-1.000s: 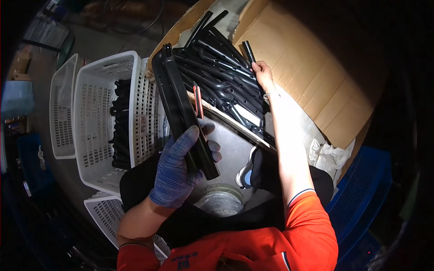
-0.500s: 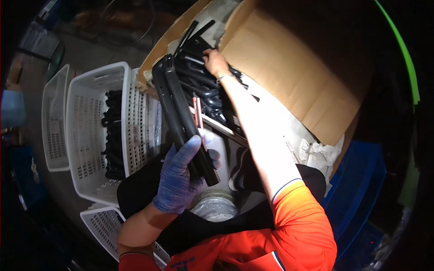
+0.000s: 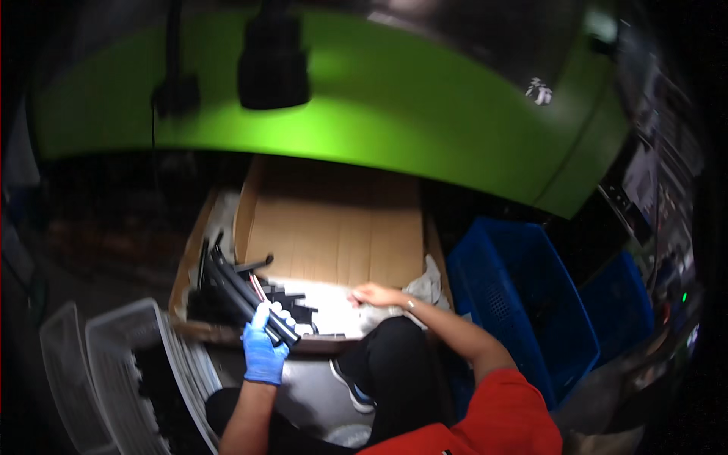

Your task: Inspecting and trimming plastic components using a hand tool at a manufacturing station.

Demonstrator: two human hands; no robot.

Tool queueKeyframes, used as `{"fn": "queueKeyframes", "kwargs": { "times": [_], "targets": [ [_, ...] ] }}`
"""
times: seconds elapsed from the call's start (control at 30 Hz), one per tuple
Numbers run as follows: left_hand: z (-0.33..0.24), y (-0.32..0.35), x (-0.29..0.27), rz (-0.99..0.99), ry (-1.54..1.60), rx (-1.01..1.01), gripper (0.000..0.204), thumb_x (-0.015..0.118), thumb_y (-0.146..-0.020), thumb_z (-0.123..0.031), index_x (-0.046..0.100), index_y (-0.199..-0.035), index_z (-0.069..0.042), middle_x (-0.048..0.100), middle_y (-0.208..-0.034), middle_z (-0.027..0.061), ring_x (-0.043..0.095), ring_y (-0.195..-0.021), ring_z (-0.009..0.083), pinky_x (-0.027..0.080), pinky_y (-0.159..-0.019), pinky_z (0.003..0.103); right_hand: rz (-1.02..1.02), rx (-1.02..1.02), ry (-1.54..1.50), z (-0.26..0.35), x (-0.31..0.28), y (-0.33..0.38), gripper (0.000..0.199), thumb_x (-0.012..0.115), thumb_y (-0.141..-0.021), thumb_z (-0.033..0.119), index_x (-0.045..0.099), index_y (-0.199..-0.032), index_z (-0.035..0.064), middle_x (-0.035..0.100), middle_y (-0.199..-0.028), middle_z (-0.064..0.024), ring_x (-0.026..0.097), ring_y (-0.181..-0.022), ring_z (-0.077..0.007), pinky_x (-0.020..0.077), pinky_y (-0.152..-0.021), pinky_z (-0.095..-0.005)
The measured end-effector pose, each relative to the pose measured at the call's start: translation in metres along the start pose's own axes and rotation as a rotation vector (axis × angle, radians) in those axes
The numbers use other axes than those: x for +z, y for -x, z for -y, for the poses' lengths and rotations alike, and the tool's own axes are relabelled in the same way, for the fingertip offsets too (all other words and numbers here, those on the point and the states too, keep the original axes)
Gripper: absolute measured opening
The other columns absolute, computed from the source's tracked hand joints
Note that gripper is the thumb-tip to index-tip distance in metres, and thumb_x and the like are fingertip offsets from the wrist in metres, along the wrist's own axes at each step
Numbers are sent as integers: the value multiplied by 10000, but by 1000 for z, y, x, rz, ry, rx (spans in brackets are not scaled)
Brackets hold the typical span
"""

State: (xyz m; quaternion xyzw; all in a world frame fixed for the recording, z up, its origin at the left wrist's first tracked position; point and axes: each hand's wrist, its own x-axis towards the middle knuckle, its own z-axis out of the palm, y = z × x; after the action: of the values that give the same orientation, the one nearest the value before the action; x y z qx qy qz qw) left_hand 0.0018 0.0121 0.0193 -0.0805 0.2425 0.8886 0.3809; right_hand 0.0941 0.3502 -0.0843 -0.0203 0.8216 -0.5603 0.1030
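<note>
My left hand (image 3: 265,353), in a blue glove, is closed around the lower ends of long black tubes (image 3: 241,294), which slant up and left over a cardboard box. A thin red-and-white stick (image 3: 257,287) shows beside the tubes, above the gloved fingers; how it is held is not plain. Loose black tube-like parts (image 3: 292,302) lie in the box behind and right of the tubes. My bare right hand (image 3: 373,294) hovers over the box's pale lining, right of these parts. Its fingers look bent but are blurred, and nothing shows between them.
The cardboard box (image 3: 334,227) has a raised flap at the back. A white perforated basket (image 3: 125,334) with black parts stands at left, another pale basket (image 3: 67,371) beyond it. Blue crates (image 3: 523,303) stand at right. A green machine panel (image 3: 379,106) spans the back.
The view has swung upward, bringing the green panel into sight. My right hand has left the black parts and moved right over the pale lining. My left hand still grips the tubes.
</note>
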Motion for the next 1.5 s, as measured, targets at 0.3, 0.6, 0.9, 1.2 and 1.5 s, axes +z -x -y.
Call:
{"fn": "queueKeyframes", "kwargs": {
  "times": [0.3,0.6,0.9,1.2,1.5],
  "targets": [
    [39,-11,-3,62,-250,169,119,567,-902,-130,507,-972,-55,556,-771,65,563,-652,174,512,-578,320,-733,178,-398,11,111,181,476,294,-1005,356,546,-1219,14,566,-1217,-103,513,-1115,-189,365,-1000,-306],
    [49,-40,-35,129,-318,275,105,598,-870,-142,542,-872,-55,566,-714,55,570,-601,171,507,-535,304,-875,414,126,106,179,254,671,527,-899,449,358,-1337,-31,469,-1295,-224,428,-1246,-321,311,-1052,-398],
    [30,-40,-68,137,-287,219,131,581,-868,-162,505,-818,-68,517,-626,62,510,-493,183,466,-461,299,-672,-571,123,391,143,324,213,516,-926,77,589,-1106,-10,650,-992,-121,625,-942,-188,486,-816,-321],
    [-31,-89,-144,24,-268,174,208,587,-881,-291,581,-850,-85,563,-678,36,527,-576,156,432,-490,272,-1077,-1157,387,467,184,387,134,633,-850,80,509,-804,58,600,-790,-113,598,-653,-235,501,-606,-329],
    [9,-61,-106,609,-594,357,577,573,-876,-217,352,-1393,-87,564,-804,70,545,-651,183,468,-581,291,-1125,-1102,680,478,154,411,149,638,-840,85,504,-776,67,603,-778,-105,600,-674,-235,502,-617,-332]
  ]
}}
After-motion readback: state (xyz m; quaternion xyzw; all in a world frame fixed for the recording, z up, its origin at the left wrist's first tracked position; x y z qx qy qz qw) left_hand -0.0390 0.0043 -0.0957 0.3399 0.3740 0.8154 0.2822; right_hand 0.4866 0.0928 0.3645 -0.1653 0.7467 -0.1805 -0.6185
